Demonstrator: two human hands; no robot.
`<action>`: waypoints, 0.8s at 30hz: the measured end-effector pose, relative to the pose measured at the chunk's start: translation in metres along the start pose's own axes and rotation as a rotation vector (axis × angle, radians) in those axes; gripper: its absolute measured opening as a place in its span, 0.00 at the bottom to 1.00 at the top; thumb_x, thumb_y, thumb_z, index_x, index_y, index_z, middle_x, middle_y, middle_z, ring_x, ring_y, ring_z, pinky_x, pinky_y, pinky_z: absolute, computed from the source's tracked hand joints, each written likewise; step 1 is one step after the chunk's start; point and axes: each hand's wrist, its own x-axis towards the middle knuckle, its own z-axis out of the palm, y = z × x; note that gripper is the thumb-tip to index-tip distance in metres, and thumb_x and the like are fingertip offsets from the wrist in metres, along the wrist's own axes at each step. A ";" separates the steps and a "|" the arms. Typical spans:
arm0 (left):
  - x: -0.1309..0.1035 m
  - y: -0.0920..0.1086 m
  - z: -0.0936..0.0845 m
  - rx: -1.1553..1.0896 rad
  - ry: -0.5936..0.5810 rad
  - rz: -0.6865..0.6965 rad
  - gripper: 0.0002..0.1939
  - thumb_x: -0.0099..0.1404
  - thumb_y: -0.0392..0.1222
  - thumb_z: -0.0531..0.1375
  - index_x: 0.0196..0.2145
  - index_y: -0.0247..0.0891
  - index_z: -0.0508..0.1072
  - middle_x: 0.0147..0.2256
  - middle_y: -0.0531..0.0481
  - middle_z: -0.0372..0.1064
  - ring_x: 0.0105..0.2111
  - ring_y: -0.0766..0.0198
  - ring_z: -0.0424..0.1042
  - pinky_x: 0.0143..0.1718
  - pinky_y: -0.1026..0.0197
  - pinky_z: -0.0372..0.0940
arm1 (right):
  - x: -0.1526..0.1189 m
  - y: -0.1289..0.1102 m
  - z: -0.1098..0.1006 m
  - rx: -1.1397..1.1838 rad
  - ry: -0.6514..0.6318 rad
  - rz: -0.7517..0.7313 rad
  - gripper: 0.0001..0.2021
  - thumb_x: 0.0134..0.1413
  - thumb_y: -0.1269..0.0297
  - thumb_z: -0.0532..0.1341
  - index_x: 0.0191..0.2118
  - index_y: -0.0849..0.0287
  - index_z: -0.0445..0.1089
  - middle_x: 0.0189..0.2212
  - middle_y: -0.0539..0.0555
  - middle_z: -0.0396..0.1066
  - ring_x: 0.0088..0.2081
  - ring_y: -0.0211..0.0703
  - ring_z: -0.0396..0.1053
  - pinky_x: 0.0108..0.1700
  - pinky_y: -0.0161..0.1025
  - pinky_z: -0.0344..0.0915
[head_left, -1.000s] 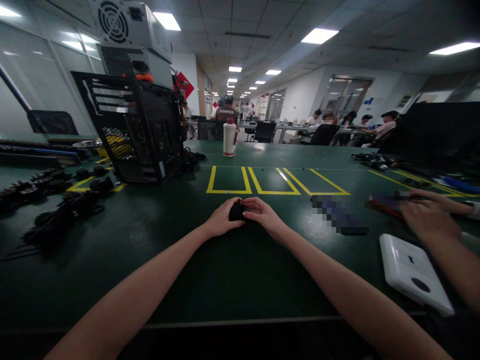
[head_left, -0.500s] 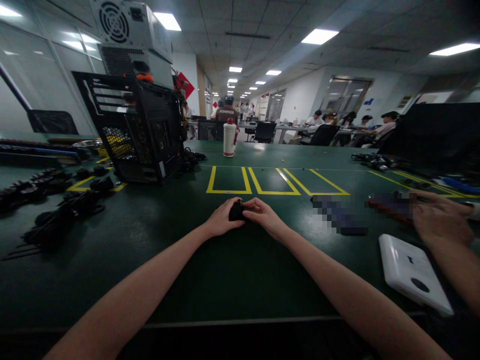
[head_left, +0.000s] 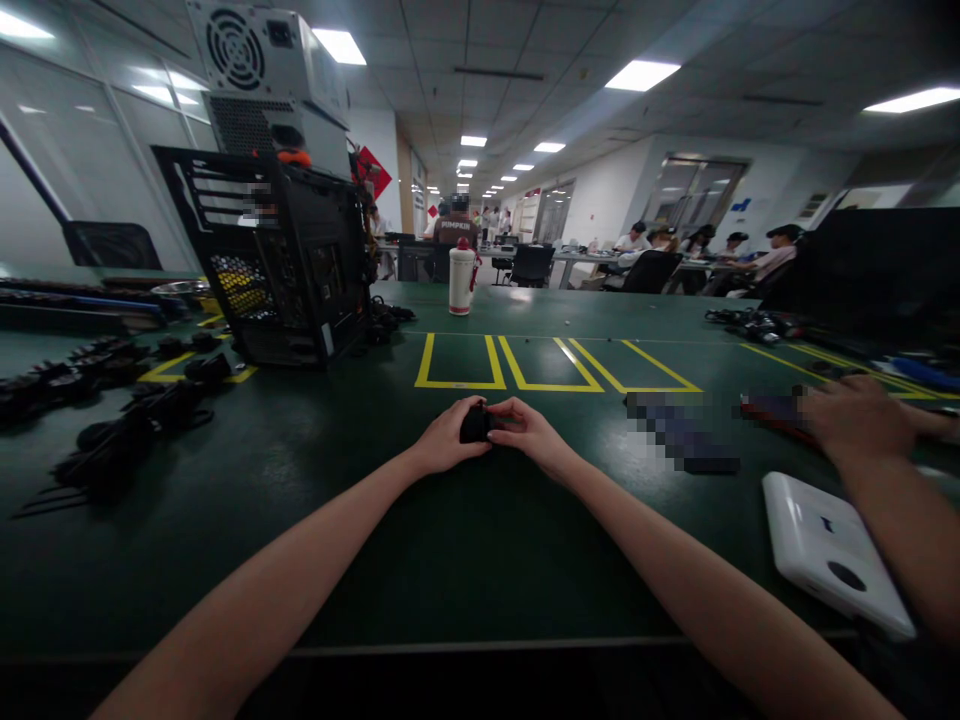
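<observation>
A small dark black object (head_left: 473, 425), its exact kind too dark to make out, sits between my two hands above the green table (head_left: 480, 550). My left hand (head_left: 448, 437) is closed around its left side, with the thumb below and the fingers over the top. The fingertips and thumb of my right hand (head_left: 526, 432) pinch at its right edge. Beyond my hands, yellow tape outlines (head_left: 551, 388) mark the table. To the left lies a pile of black corded items (head_left: 124, 435), apart from my hands.
At the left stands a black computer case (head_left: 300, 260) with power supplies (head_left: 259, 60) on top. A white bottle (head_left: 460, 282) stands at the back. On the right are a blurred-out dark phone-like slab (head_left: 682, 435), a white device (head_left: 832, 550) and another person's hand (head_left: 862, 420).
My hands stay together on the small black object, with barely any shift. The other person's hand at the right has moved slightly left. The whole view has drifted a little.
</observation>
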 end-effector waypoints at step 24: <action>0.000 -0.001 -0.001 -0.002 -0.011 -0.001 0.33 0.52 0.46 0.61 0.53 0.39 0.54 0.52 0.43 0.57 0.51 0.52 0.59 0.51 0.50 0.56 | 0.001 0.001 0.003 -0.035 0.013 -0.020 0.11 0.41 0.67 0.63 0.34 0.57 0.63 0.36 0.49 0.67 0.39 0.38 0.67 0.45 0.41 0.63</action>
